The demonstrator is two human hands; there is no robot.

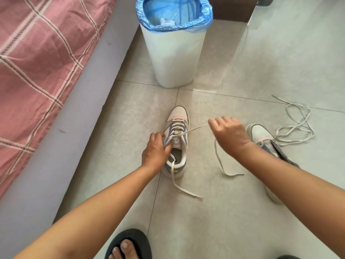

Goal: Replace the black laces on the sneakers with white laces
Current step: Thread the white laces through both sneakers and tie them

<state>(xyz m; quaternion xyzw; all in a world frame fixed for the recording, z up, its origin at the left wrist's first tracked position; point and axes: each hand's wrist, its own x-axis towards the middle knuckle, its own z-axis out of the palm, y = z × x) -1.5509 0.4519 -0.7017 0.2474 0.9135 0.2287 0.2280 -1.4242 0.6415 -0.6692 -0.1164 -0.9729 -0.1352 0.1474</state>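
A white sneaker (177, 116) with purple and pink trim stands on the floor, toe pointing away, partly laced with a white lace (194, 128). My left hand (155, 152) grips the sneaker's left side by the tongue. My right hand (228, 132) pinches the lace and holds it taut to the right of the shoe; its free end trails down to the floor. The lace's other end (184, 189) lies across the heel and floor. A second sneaker (261, 136) lies behind my right forearm, unlaced. A loose white lace (296, 126) is coiled beyond it.
A white bin (175, 58) with a blue liner stands just beyond the sneaker. A bed with a pink checked cover (41, 62) and grey frame runs along the left. My foot in a black sandal (128, 243) is at the bottom edge. The floor is pale tile.
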